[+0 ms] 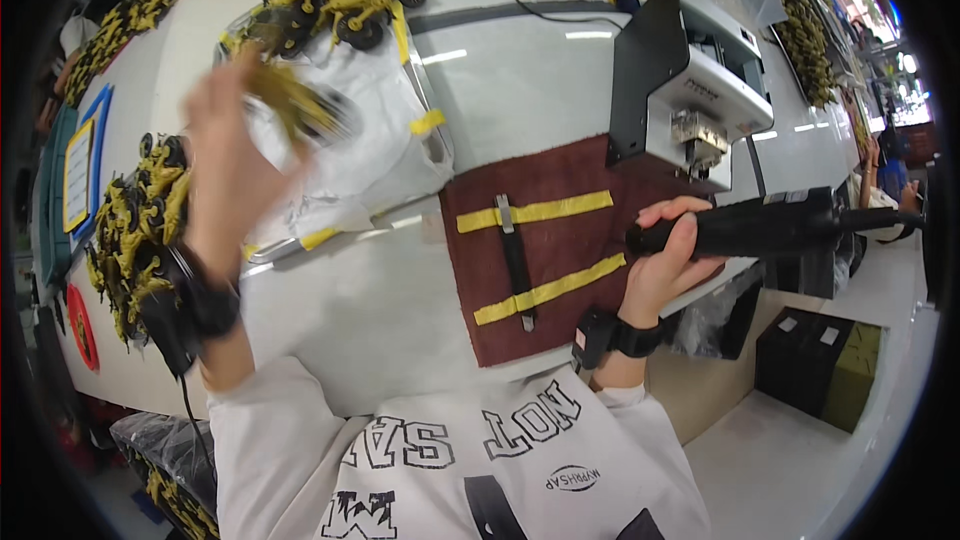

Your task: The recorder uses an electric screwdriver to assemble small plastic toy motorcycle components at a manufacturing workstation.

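Note:
My left hand [225, 145] is raised over the left of the table, smeared by motion. A blurred yellow-and-black toy motorcycle [290, 105] appears held at its fingers, above a tray [350, 140] lined with white sheeting. More yellow toy motorcycles [365, 5] with black wheels stand at the tray's far end. My right hand [675, 250] is closed round one end of a black cylindrical electric screwdriver [765, 225], which lies level and points its cord end to the right. The tool's bit is hidden.
A brown mat [540, 175] carries two yellow tape strips and a black strap with metal ends [515, 265]. Behind it stands a white-and-black machine [690, 90]. Piled toy motorcycles [140, 230] lie left of my arm. Dark boxes [815, 365] sit at lower right.

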{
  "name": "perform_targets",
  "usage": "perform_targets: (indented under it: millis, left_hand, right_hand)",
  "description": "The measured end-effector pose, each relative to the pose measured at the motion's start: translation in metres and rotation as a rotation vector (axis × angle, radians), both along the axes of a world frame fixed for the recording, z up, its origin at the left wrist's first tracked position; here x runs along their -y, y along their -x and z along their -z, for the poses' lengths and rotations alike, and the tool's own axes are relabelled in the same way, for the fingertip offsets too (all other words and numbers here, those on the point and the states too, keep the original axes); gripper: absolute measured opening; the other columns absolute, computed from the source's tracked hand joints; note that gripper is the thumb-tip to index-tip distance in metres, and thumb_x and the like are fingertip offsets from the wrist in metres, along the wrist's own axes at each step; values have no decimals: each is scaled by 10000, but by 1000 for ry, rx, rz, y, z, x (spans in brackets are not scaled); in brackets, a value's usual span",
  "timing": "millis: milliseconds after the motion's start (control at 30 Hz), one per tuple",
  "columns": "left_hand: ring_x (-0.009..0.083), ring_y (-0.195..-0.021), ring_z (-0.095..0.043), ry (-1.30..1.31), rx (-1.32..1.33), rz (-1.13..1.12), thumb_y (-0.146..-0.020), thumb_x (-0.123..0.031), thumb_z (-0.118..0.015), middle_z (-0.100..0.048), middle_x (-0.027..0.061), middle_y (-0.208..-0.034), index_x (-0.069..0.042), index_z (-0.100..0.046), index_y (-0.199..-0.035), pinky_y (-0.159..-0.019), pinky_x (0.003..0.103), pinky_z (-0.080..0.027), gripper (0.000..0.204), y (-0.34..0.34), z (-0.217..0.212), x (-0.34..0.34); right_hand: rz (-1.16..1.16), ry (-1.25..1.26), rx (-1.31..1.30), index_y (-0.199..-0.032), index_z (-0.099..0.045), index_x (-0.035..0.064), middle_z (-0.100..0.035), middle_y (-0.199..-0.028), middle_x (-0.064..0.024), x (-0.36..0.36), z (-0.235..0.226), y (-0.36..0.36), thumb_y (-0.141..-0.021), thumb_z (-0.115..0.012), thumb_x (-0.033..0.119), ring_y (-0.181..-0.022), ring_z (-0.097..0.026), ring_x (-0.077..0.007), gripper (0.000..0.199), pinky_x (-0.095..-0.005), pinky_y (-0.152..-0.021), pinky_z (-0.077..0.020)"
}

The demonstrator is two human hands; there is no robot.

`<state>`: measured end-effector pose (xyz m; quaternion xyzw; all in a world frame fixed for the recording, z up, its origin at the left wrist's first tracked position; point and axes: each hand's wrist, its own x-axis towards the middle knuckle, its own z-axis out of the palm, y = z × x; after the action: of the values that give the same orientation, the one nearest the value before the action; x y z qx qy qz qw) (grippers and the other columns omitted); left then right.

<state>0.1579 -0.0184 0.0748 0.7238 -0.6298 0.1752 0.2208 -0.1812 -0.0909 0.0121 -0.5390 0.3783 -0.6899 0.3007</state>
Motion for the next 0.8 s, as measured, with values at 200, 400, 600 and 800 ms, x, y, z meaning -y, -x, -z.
perform_targets:
  millis: [200,400,600,800]
  left_hand:
    - [354,-1123,-404,-507,-557,598,-571,-300,-783,-407,190,-1204,-6,-380,-1314,-972,444,-317,895,149,44,-3]
    - [358,-1258,-313,-391,-339,577,-612,-547,-738,-326,197,-1370,-6,-312,-1383,-1038,481,-225,1033,161,70,-9]
    - [369,-1350,-227,-485,-340,610,-661,-575,-662,-235,178,-1477,5,-242,-1414,-1069,555,-130,1039,160,81,-7]
    - [353,-1348,-235,-444,-458,613,-669,-466,-679,-263,165,-1463,-32,-277,-1413,-1065,555,-156,951,159,80,-5]
  right_hand:
    - [15,-10,83,-1096,-302,23,-537,-809,-126,0,0,1,-887,-514,102,-593,-545,-191,309,-339,-572,-501]
    - [47,-8,61,-1228,-267,54,-533,-802,-122,-1,2,4,-889,-511,131,-575,-537,-192,425,-333,-544,-493]
    - [86,217,153,-1415,-207,225,-513,-736,-51,9,-39,22,-894,-521,440,-525,-491,-165,645,-347,-544,-451]
    - [199,314,95,-1173,-280,47,-538,-691,-117,74,-90,23,-859,-530,190,-452,-517,-200,427,-306,-437,-465]
